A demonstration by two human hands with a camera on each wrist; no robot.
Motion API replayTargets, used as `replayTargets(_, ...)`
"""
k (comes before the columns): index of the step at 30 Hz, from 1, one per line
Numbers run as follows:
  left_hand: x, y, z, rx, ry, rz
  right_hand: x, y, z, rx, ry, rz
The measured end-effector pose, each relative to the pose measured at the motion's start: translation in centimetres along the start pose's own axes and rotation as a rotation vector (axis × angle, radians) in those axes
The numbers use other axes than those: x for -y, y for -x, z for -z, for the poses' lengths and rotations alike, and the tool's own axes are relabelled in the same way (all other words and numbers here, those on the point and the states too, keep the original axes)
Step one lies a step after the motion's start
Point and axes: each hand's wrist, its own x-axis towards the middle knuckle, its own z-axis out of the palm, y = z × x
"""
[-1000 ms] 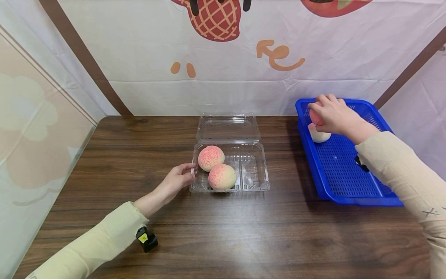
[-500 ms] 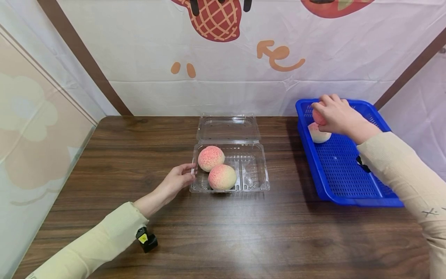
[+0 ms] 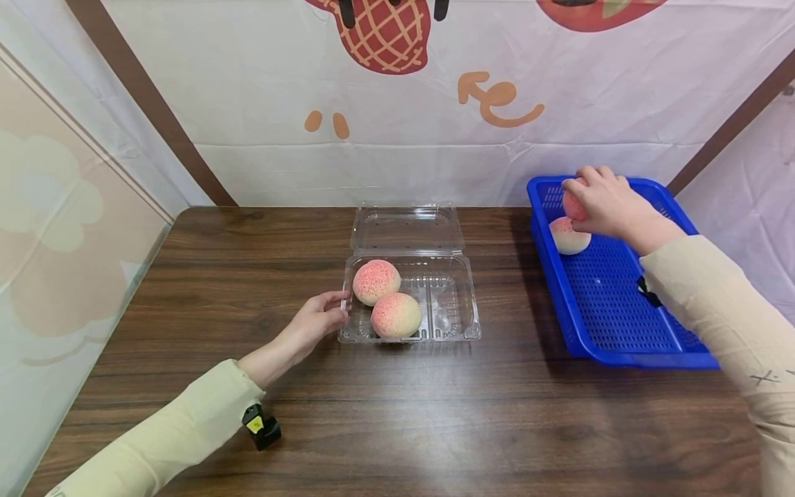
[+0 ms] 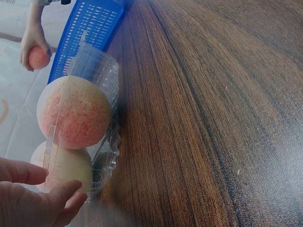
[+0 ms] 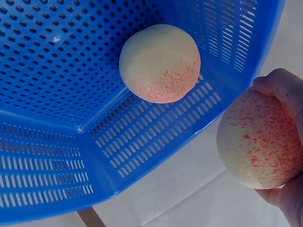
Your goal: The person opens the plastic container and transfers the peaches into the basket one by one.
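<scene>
My right hand (image 3: 611, 205) grips a pink-and-cream peach (image 5: 259, 139) above the far left corner of the blue plastic basket (image 3: 568, 304). Beneath it, another peach (image 3: 568, 239) lies inside the basket. Two more peaches, a rear one (image 3: 376, 281) and a front one (image 3: 396, 316), sit touching in the left half of a clear plastic clamshell box (image 3: 475, 304). At that box's left wall, my left hand (image 3: 307, 323) rests its loosely extended fingers. In the left wrist view, its fingertips lie against the rim and outer wall.
The clamshell's lid (image 3: 406, 228) lies folded back toward the printed wall cloth (image 3: 267, 166). Brown wood-grain tabletop (image 3: 410, 414) spreads in front of the box and between it and the basket. The basket's raised rim stands at the right.
My right hand has shifted slightly to the right with its peach. The left hand, the clamshell and the peaches in it look unmoved.
</scene>
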Motion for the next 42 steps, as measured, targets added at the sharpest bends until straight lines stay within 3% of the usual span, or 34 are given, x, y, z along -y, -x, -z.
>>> replayTargets(42, -0.1, 0.1, -0.1, -0.004, 0.005, 0.010, -3.3, 1.4, -1.3, 0.096, -0.075, -0.178)
